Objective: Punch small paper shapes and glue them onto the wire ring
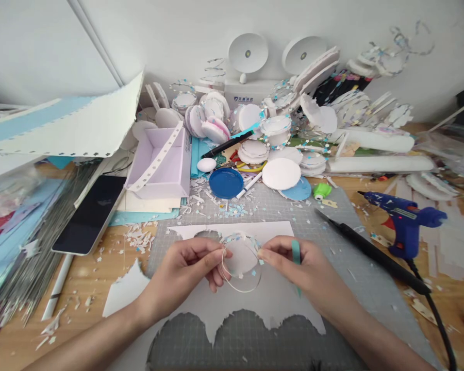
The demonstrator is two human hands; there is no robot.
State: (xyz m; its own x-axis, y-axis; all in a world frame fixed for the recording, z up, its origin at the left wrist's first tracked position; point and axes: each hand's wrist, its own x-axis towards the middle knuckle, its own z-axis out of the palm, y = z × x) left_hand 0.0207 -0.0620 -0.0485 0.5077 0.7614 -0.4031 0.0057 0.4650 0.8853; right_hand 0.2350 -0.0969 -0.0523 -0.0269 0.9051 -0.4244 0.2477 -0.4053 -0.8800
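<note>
My left hand (193, 265) pinches the left side of a thin pale wire ring (242, 291) between thumb and fingers. Small blue and white star- or flower-shaped bits dot its upper and right parts. At its right edge, the thumb and fingertips of my right hand (294, 263) are closed on the same ring. A teal strip (296, 251) shows among the right fingers; how it is held is hidden. Under both hands lies a white foam sheet (270, 304) with scalloped, ragged cut-outs, on a grey gridded cutting mat (201, 340).
A blue glue gun (406, 216) and a black pen-like corded tool (371, 252) lie right. Left are a phone (90, 214), bundled wires (34, 242) and a lilac box (158, 159). White discs (281, 173), a blue lid (226, 183) and scraps crowd the back.
</note>
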